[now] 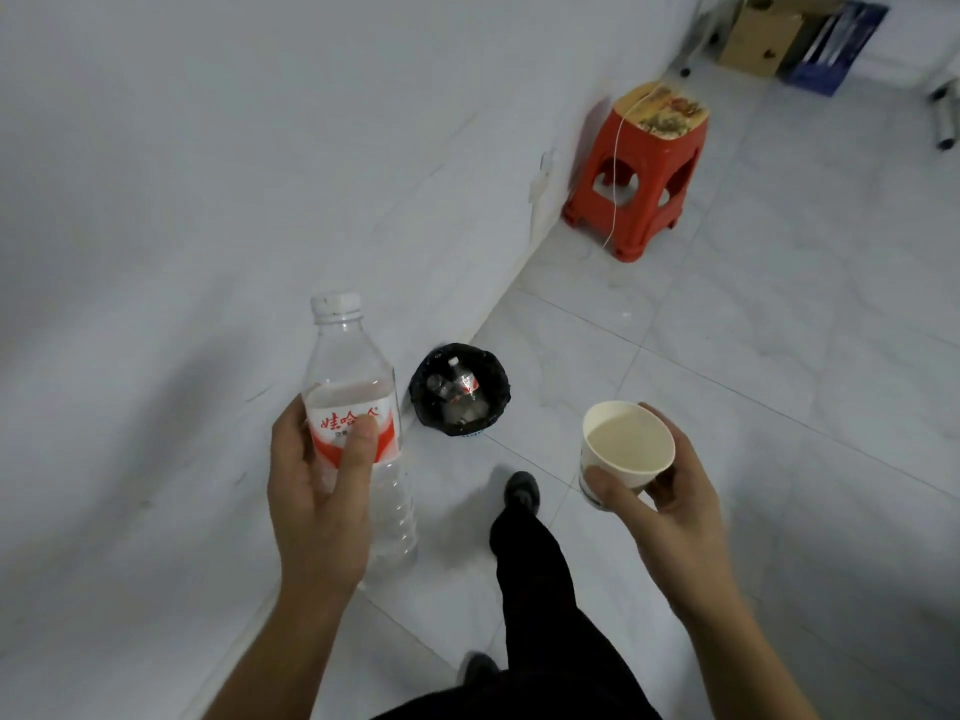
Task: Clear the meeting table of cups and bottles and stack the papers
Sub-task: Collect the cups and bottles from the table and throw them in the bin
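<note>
The left hand (317,491) covers the back and part of the red label of the plastic bottle (358,407), and the small print under the red characters is too blurred to read. The right hand (670,491) hides the base of the paper cup (623,449). Inside the black-lined bin (460,389), 1 bottle shows clearly; the rest is a dark jumble. The cardboard box (763,33) and blue folders (836,44) are cut off by the top edge.

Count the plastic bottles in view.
3, perhaps more. One clear plastic water bottle with a red-and-white label is in the left hand; at least two lie in the black-lined waste bin, where others may be hidden.
</note>
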`<move>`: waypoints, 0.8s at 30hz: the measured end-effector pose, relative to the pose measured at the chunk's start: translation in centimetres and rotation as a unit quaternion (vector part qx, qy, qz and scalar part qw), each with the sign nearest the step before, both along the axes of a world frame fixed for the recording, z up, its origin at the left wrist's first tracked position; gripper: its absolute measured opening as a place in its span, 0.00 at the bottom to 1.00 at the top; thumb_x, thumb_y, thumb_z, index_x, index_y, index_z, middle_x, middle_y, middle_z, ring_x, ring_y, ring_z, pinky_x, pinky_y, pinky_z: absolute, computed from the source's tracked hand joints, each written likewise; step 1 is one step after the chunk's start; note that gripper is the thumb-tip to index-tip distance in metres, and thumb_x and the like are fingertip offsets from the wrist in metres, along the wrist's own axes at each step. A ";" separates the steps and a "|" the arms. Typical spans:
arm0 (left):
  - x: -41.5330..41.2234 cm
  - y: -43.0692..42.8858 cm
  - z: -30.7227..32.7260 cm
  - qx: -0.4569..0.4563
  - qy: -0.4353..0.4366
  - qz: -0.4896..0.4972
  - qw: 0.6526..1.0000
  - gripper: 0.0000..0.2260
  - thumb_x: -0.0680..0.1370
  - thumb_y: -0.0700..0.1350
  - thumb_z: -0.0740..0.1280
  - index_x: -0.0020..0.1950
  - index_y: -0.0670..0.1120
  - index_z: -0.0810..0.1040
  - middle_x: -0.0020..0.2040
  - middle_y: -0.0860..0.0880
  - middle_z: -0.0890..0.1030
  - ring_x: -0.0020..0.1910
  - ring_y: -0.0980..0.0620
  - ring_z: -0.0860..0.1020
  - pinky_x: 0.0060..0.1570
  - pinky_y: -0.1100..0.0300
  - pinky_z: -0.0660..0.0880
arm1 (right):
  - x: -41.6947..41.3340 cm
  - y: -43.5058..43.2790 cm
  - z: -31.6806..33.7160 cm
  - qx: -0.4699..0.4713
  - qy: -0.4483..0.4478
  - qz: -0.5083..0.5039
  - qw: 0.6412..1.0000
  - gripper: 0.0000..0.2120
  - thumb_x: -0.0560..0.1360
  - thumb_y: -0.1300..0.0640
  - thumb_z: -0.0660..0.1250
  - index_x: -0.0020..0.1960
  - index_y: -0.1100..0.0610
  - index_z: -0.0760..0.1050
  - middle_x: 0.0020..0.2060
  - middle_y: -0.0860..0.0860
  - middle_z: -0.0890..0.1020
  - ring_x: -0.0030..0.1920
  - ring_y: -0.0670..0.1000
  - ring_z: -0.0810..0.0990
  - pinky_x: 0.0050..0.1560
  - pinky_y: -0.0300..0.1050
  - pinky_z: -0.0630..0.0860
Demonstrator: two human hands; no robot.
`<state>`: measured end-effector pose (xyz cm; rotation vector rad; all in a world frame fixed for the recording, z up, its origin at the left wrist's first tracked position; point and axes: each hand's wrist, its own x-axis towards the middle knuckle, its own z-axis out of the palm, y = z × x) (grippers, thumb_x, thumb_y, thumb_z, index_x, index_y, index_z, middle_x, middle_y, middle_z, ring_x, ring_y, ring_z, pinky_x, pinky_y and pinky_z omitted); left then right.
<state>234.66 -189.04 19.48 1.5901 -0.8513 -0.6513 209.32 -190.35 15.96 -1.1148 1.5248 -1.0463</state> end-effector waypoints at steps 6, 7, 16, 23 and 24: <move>1.8 -11.7 -2.3 0.086 -0.048 0.023 0.995 0.21 0.69 0.66 0.64 0.60 0.61 0.72 0.51 0.69 0.80 0.49 0.69 0.79 0.47 0.64 0.73 | 2.2 -15.3 -1.7 0.036 -0.018 0.030 0.999 0.31 0.68 0.55 0.80 0.66 0.41 0.72 0.56 0.40 0.82 0.58 0.45 0.81 0.63 0.51 0.77; 2.2 -13.8 -2.6 0.097 -0.064 0.023 0.993 0.24 0.68 0.66 0.63 0.61 0.59 0.72 0.51 0.67 0.79 0.48 0.71 0.78 0.47 0.64 0.73 | 2.7 -18.1 -1.8 0.035 -0.015 0.039 0.998 0.31 0.67 0.54 0.80 0.65 0.40 0.72 0.56 0.39 0.82 0.57 0.44 0.81 0.61 0.48 0.77; 4.7 -26.7 -12.6 0.169 -0.037 0.035 0.984 0.26 0.73 0.58 0.68 0.68 0.52 0.68 0.56 0.59 0.76 0.51 0.70 0.77 0.45 0.77 0.72 | 7.4 -31.9 -10.6 0.110 0.021 0.110 0.988 0.31 0.68 0.57 0.80 0.67 0.43 0.72 0.58 0.40 0.81 0.58 0.44 0.80 0.58 0.42 0.75; 7.2 -34.1 -34.9 0.311 0.009 0.002 0.950 0.30 0.70 0.53 0.78 0.68 0.48 0.73 0.63 0.50 0.77 0.61 0.54 0.77 0.62 0.53 0.77 | 10.2 -35.0 -30.8 0.218 0.066 0.066 0.972 0.32 0.66 0.48 0.80 0.66 0.41 0.70 0.63 0.44 0.77 0.60 0.45 0.79 0.59 0.44 0.77; 7.5 -34.8 -38.1 0.318 0.013 0.006 0.948 0.28 0.69 0.51 0.79 0.66 0.48 0.74 0.61 0.51 0.78 0.59 0.55 0.78 0.61 0.53 0.77 | 10.6 -35.3 -33.9 0.234 0.073 0.053 0.968 0.33 0.65 0.45 0.79 0.65 0.41 0.70 0.64 0.46 0.76 0.60 0.45 0.78 0.58 0.44 0.78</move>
